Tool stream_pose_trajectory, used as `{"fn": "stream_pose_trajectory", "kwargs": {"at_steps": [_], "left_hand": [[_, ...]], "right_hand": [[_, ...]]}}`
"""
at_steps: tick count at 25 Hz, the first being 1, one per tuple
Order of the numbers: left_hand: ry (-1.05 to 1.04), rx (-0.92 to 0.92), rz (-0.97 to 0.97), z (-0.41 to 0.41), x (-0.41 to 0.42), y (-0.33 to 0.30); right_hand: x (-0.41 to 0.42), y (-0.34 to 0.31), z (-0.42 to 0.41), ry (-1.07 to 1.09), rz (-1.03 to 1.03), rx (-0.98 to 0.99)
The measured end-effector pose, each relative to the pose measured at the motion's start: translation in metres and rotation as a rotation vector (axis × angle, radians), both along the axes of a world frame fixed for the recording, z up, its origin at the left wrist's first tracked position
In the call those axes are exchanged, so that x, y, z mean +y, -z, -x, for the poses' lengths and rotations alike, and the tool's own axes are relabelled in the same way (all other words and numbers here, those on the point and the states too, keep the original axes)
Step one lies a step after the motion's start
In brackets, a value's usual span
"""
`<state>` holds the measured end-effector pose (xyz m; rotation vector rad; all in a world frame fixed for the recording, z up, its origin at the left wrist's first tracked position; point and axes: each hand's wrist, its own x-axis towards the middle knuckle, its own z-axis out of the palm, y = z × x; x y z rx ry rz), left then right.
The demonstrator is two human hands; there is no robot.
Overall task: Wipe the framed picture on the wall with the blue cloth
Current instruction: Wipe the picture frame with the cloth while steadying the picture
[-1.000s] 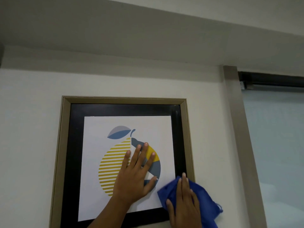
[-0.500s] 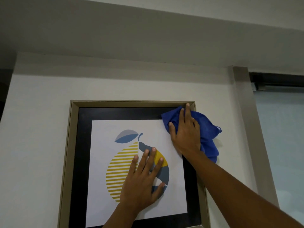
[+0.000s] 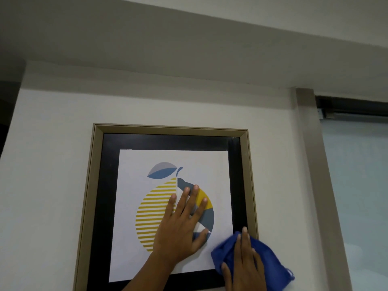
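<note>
The framed picture (image 3: 98, 185) hangs on the white wall: a tan frame, a black mat and a white print of a striped yellow and blue lemon. My left hand (image 3: 180, 225) lies flat on the glass over the lemon, fingers spread, holding nothing. My right hand (image 3: 243, 267) presses the bunched blue cloth (image 3: 270, 261) against the picture's lower right corner, across the black mat and the frame's right edge. Part of the cloth hangs past the frame onto the wall.
A ceiling soffit (image 3: 189, 59) runs above the picture. Right of the frame stands a tan vertical post (image 3: 315, 175), then a frosted glass panel (image 3: 357, 196) under a dark rail (image 3: 352, 106). A dark opening (image 3: 6, 114) shows at the far left.
My right hand has swept the cloth from the frame's upper right corner down to its lower right corner. My left hand stays flat on the lemon print.
</note>
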<state>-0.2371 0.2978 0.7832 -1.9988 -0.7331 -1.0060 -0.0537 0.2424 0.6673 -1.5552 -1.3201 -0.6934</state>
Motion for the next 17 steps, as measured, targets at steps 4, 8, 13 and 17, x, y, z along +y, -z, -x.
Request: {"fn": "stream_pose_trajectory", "kwargs": {"at_steps": [4,8,13,17], "left_hand": [[0.019,-0.005,0.008,-0.002,0.002,0.002],[0.01,-0.004,-0.012,-0.001,0.005,0.002],[-0.002,-0.009,-0.041,-0.004,0.005,0.002],[-0.017,-0.014,-0.053,-0.005,0.006,0.002]], "right_hand": [[-0.004,-0.079,0.0,0.1,-0.169,-0.149],[0.003,-0.218,0.006,0.166,-0.325,-0.015],[0.01,-0.279,0.003,0.214,-0.383,-0.035],[0.01,-0.224,-0.001,0.236,-0.383,-0.145]]}}
